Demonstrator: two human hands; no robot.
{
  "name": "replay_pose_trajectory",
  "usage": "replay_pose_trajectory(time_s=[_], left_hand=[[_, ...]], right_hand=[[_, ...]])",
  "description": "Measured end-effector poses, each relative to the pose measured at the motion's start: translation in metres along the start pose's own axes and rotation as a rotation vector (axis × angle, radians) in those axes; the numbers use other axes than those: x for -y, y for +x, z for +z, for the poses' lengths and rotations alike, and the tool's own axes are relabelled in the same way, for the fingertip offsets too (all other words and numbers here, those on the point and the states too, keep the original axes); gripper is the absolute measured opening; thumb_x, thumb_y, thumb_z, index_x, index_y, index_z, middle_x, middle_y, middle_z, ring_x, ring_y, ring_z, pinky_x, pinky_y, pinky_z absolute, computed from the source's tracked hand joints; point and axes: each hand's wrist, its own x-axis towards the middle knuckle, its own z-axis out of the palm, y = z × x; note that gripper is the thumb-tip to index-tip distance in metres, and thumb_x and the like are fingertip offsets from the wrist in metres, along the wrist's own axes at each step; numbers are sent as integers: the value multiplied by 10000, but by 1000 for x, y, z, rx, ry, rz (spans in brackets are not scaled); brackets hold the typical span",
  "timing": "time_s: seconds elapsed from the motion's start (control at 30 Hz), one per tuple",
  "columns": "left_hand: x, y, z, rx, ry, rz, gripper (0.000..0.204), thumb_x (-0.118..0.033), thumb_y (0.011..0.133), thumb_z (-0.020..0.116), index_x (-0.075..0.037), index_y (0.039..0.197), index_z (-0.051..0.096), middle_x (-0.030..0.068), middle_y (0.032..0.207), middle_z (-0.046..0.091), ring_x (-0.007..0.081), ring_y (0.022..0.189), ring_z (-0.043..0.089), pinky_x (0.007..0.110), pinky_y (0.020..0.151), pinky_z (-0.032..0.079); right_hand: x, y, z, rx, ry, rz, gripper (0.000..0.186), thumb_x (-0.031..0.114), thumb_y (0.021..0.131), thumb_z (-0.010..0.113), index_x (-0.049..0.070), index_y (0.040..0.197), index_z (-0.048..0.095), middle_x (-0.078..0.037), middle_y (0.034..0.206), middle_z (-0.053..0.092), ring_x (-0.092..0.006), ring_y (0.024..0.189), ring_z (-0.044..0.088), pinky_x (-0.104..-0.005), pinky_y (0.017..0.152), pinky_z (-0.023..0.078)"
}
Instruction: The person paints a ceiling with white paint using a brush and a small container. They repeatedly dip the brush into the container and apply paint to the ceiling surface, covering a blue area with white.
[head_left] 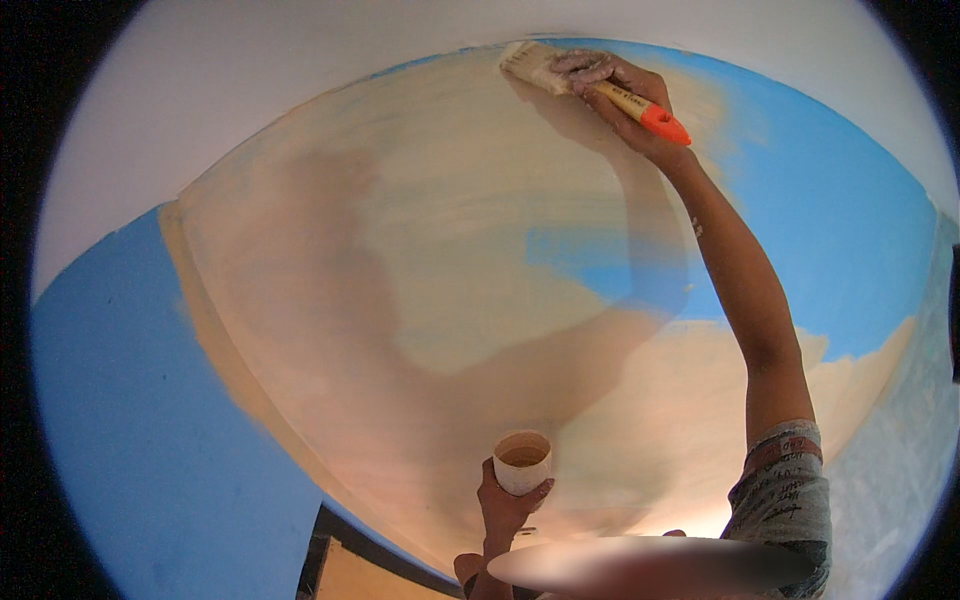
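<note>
High up, where the wall meets the ceiling, my right hand (625,95) grips a wide paintbrush (632,103) with a wooden handle and an orange tip. Its pale, paint-loaded bristles (525,65) lie against the top of the wall, and paint is smeared over my fingers. Down low, my left hand (512,508) is wrapped round a white paint cup (523,470), open at the top, with beige paint inside. Cream paint (450,230) covers much of the blue wall (830,210), thin and streaky in places.
A white ceiling (330,60) borders the wall above. On the left stands a blue side wall (110,370) with a cream strip along the corner. Below it is a dark frame (385,550) round a tan panel (350,577). A greyish wall (880,490) closes off the right.
</note>
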Motion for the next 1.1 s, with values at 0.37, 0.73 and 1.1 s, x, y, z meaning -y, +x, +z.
replay_pose_trajectory(time_s=[0.37,0.73,1.1], left_hand=[[5,2,1,26,-3,-14,750,-293,594,903,-11,1159,499,182,1047,670,292,956,677,401,819,562],[3,-3,-1,37,26,-13,750,-298,598,900,-4,1161,498,185,1055,666,294,954,678,401,823,560],[8,3,4,31,22,-9,746,-292,598,903,-2,1156,502,185,1048,665,293,952,676,401,823,558]], right_hand=[[-5,-4,-6,11,39,-22,87,65,894,649,53,979,653,-78,1092,665,-175,1022,626,-287,897,487],[0,-13,-18,58,-9,55,97,34,899,614,55,984,656,-122,1147,657,-255,1171,580,-393,1026,462],[-9,-19,-21,49,-26,83,98,27,918,589,48,984,659,-117,1146,658,-248,1181,568,-386,1030,453]])
